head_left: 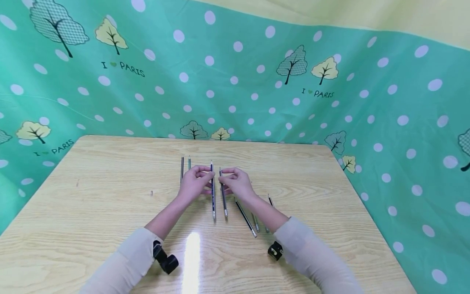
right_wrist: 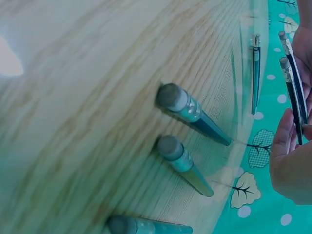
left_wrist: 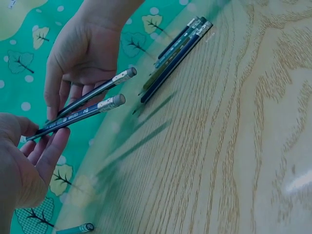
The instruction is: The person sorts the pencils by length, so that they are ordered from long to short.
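My left hand (head_left: 195, 183) pinches a dark pencil (head_left: 213, 198) between thumb and fingers; the left wrist view shows HB lettering on this pencil (left_wrist: 78, 116) and its eraser end. Close by on the right, my right hand (head_left: 238, 184) pinches a second dark pencil (head_left: 223, 196). The two pencils stand apart, nearly parallel, held above the table with erasers toward me. Beyond the left hand lie a dark pencil (head_left: 182, 166) and a teal pencil (head_left: 189, 162), partly hidden by it. Several pencils, among them a black one (head_left: 245, 216) and an olive one (right_wrist: 195, 180), lie under the right forearm.
The wooden table (head_left: 110, 183) ends at a green dotted curtain (head_left: 235, 81) behind and at the right. A tiny dark bit (head_left: 151, 192) lies left of the hands. Black wrist cameras (head_left: 166, 258) hang below both sleeves.
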Motion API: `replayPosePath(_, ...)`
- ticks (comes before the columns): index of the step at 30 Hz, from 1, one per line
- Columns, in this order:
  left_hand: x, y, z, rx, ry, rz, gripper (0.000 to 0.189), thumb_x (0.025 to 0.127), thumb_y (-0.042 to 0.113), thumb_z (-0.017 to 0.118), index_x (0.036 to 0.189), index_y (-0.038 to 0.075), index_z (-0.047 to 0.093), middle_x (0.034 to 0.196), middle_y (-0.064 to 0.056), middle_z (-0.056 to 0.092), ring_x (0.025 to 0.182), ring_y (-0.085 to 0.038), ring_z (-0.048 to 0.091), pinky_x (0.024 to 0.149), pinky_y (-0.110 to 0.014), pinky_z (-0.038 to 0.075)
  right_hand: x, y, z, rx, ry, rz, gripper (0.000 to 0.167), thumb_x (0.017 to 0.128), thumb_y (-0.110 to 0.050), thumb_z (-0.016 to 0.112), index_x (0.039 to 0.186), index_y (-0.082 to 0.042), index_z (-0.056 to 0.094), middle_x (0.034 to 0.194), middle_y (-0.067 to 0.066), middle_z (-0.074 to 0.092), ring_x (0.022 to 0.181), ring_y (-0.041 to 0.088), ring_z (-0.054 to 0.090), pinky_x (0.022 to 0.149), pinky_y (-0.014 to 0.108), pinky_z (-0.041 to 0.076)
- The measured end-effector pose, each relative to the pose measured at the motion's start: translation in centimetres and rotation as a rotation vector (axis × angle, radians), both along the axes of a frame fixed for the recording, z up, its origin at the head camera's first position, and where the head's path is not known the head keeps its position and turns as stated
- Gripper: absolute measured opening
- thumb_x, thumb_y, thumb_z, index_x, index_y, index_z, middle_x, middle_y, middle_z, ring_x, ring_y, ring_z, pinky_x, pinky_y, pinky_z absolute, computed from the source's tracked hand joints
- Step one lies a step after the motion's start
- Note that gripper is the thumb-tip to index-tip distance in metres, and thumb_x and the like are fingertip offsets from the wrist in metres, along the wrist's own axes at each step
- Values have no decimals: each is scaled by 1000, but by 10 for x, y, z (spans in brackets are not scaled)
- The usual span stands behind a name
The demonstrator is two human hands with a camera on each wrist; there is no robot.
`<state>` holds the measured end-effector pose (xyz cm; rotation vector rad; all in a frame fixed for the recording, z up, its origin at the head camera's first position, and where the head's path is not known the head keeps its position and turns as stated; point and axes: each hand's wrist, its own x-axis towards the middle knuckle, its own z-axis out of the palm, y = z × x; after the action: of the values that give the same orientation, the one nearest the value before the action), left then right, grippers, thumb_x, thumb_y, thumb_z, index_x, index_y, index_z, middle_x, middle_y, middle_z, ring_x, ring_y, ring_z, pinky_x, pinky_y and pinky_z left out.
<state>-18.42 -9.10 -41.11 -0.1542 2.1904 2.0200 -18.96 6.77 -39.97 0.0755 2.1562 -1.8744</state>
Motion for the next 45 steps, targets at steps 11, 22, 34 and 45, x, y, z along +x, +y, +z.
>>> replayPosePath(11, 0, 0, -1, -1, 19, 1, 38, 90, 23, 62, 121, 4, 52, 102, -14, 62, 73, -16, 65, 67, -36, 59, -2, -2, -5, -4, -3, -15, 32, 86, -10, 65, 117, -8, 59, 95, 13, 67, 68, 13, 61, 63, 28, 58)
replayPosePath(22, 1, 0, -1, 6, 16, 5, 39, 90, 23, 62, 122, 4, 51, 101, -13, 61, 72, -15, 64, 66, -35, 59, 0, 0, -1, -14, -9, -20, 32, 86, -11, 65, 118, -9, 58, 95, 11, 67, 69, 13, 61, 67, 31, 58)
replayPosePath(34, 0, 0, 1, 2, 25, 9, 36, 90, 21, 62, 120, 5, 52, 103, -16, 61, 72, -16, 65, 65, -35, 59, -3, 0, 3, -25, 7, -28, 31, 86, -11, 65, 117, -10, 58, 89, 6, 65, 67, 12, 60, 61, 25, 56)
replayPosePath(45, -1, 0, -1, -8, 17, 10, 36, 90, 22, 62, 120, 5, 52, 102, -16, 61, 70, -15, 66, 65, -34, 60, -3, 0, 6, -19, 7, -13, 31, 87, -12, 65, 117, -10, 58, 87, 2, 63, 69, 12, 60, 64, 27, 57)
